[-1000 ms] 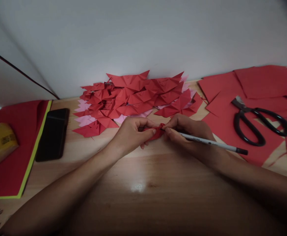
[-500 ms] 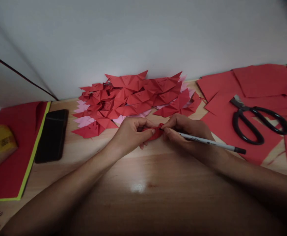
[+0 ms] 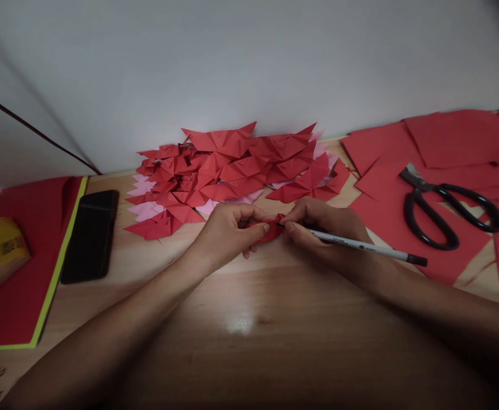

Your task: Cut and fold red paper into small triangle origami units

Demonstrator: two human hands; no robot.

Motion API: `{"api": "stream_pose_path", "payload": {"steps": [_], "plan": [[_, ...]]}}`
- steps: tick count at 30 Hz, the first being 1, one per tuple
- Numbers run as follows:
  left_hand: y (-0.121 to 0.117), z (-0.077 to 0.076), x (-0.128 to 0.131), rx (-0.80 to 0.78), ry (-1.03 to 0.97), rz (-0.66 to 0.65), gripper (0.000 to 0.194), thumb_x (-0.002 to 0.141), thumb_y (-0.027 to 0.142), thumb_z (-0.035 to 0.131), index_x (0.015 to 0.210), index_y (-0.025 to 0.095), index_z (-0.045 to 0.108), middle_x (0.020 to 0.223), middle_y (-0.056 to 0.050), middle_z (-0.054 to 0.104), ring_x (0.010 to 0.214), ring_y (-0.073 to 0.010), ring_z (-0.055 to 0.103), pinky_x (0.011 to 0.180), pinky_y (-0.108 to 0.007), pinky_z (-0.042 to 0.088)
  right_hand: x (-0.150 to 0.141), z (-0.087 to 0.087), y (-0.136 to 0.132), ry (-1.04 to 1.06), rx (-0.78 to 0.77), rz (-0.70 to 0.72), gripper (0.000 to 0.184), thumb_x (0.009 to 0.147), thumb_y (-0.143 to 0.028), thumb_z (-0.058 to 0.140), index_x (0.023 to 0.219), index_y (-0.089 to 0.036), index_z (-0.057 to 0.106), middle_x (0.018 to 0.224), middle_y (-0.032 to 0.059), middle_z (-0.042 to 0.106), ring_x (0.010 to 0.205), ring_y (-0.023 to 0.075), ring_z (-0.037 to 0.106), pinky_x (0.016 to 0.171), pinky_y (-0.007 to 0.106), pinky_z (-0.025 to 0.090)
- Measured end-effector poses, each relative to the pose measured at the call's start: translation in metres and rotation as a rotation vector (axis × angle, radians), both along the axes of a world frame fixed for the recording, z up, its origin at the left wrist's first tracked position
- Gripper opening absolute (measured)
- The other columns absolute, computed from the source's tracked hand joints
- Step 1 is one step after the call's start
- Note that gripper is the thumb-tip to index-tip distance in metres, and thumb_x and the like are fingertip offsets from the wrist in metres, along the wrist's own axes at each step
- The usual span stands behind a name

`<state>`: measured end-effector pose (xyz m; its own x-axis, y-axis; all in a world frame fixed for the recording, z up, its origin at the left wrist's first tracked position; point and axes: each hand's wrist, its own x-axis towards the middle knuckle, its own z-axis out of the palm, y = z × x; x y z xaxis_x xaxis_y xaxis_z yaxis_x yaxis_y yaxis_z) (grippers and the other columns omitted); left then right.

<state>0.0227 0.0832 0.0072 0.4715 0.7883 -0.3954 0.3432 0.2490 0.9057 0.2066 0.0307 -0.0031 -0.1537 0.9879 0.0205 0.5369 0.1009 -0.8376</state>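
Observation:
A small folded piece of red paper is pinched in my left hand, thumb on top and fingers behind, which hides part of it. My right hand grips a pen with a grey barrel and black end. The pen's dark tip touches the red paper, or lies very close to it, between the two hands. Just behind my hands spreads a pile of red folded paper shapes with pointed corners, several with small drawn marks. Pink folded papers show from beneath the pile.
Black-handled scissors lie on red paper sheets at the right. A black phone rests at the left, beside a red, yellow-edged sheet bearing a yellow packet. A pale wall rises behind the wooden table.
Almost nothing differs. Both hands keep their hold on the paper and the pen, and the pen's tip stays at the paper; the view has shifted very slightly.

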Motion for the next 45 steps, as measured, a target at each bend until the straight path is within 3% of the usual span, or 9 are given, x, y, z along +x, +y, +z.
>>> {"api": "stream_pose_path", "payload": {"steps": [29, 34, 45], "plan": [[0.0006, -0.0004, -0.0006, 0.007, 0.002, 0.002, 0.009, 0.076, 0.014, 0.065, 0.081, 0.01, 0.071, 0.053, 0.002, 0.059, 0.041, -0.0048, 0.048, 0.038, -0.014, 0.04, 0.0002, 0.0016, 0.0, -0.004, -0.012, -0.01, 0.011, 0.086, -0.025, 0.055, 0.076, -0.021, 0.057, 0.062, -0.0032, 0.062, 0.053, 0.0109, 0.053, 0.05, 0.024, 0.038], [0.0011, -0.0004, -0.0012, 0.01, -0.018, 0.011, 0.008, 0.076, 0.016, 0.065, 0.079, 0.01, 0.07, 0.054, 0.002, 0.059, 0.041, -0.0048, 0.049, 0.039, -0.015, 0.04, 0.0, 0.003, -0.0014, 0.037, 0.002, -0.072, 0.01, 0.086, -0.024, 0.055, 0.076, -0.022, 0.057, 0.062, -0.0038, 0.062, 0.051, 0.0096, 0.051, 0.047, 0.023, 0.035], [0.0011, -0.0021, -0.0019, 0.01, -0.015, -0.022, 0.014, 0.079, 0.017, 0.062, 0.087, 0.008, 0.07, 0.058, 0.001, 0.06, 0.044, -0.0054, 0.05, 0.04, -0.015, 0.042, -0.0001, 0.0038, -0.0014, -0.001, 0.006, -0.041, 0.011, 0.086, -0.024, 0.056, 0.076, -0.021, 0.058, 0.061, -0.0044, 0.06, 0.051, 0.0089, 0.05, 0.047, 0.022, 0.034]]}}
